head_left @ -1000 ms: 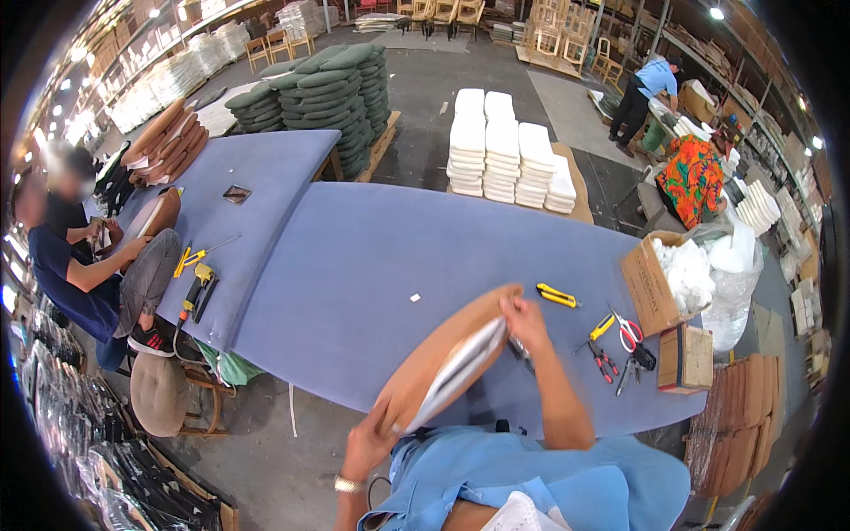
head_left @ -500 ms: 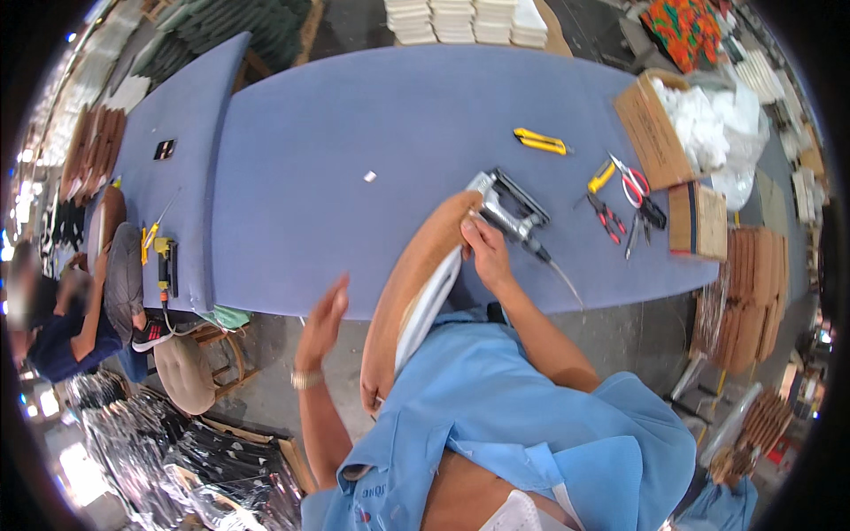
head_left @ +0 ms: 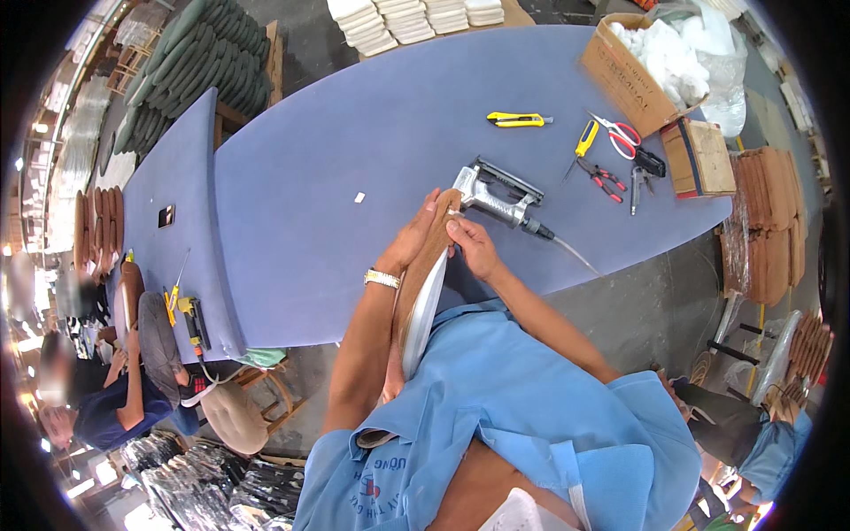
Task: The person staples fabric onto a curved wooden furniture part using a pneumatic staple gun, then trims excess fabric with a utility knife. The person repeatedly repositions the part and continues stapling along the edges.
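A curved seat pad with brown covering (head_left: 409, 305) and a white underside stands on edge against my body, its far end over the table edge. My left hand (head_left: 414, 237) is wrapped along the pad's brown outer side near the far end. On the other side, my right hand (head_left: 474, 248) pinches the edge of the covering, its fingers closed. Just beyond the pad's tip lies a silver staple gun (head_left: 496, 196) with an air hose, touched by neither hand. What the fingertips do inside the fold is hidden.
On the blue padded table (head_left: 301, 195) lie a yellow utility knife (head_left: 518, 119), a yellow-handled screwdriver (head_left: 586, 140), red-handled scissors (head_left: 622, 140) and pliers (head_left: 602, 179). An open carton (head_left: 620, 66) and a smaller box (head_left: 704, 157) stand at right. A co-worker (head_left: 133, 389) sits at left.
My left hand has come from open air beside the pad onto its brown side. The pad is turned more upright, and the right hand still pinches its edge. The view has shifted.
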A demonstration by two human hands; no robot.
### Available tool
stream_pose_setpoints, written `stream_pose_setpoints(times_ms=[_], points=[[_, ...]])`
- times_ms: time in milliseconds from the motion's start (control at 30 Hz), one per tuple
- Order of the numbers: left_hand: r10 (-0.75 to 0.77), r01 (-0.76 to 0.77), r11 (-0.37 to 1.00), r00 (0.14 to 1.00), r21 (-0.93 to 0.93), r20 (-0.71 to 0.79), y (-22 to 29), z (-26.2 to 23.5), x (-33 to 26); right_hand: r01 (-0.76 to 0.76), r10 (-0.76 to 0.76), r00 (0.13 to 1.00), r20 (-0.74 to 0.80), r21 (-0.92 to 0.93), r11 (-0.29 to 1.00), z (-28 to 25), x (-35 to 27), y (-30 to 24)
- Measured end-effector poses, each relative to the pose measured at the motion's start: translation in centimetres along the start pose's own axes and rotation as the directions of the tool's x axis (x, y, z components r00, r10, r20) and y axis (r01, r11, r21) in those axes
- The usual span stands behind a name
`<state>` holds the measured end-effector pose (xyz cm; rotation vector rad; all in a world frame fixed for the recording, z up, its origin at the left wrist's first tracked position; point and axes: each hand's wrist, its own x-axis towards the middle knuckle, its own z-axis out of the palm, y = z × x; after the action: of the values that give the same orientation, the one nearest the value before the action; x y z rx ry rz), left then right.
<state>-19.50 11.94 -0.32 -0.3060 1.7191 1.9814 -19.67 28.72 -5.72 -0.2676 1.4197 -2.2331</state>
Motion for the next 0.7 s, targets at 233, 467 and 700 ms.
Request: stream_pose_setpoints(times_ms=[233,467,700], points=[[0.309,-0.305,0.928,0.951,0.215,0.015,-3.7,-0.3,-1.4,-0.104,0.098,0.994,0.044,0.178,0.978,0.2,0.3,-0.2],[0.300,-0.165,0.757,0.948,0.632,-0.111,2.0,2.4,-4.3,-0.164,0.153,0.986,0.070,0.195,0.967,-1.8,1.0,0.3],[0.253,0.016,0.698,0.930,0.715,-0.268,1.7,3.1,-4.6,-0.270,0.278,0.928,0.248,-0.068,0.960,-4.0,2.5,-1.7]])
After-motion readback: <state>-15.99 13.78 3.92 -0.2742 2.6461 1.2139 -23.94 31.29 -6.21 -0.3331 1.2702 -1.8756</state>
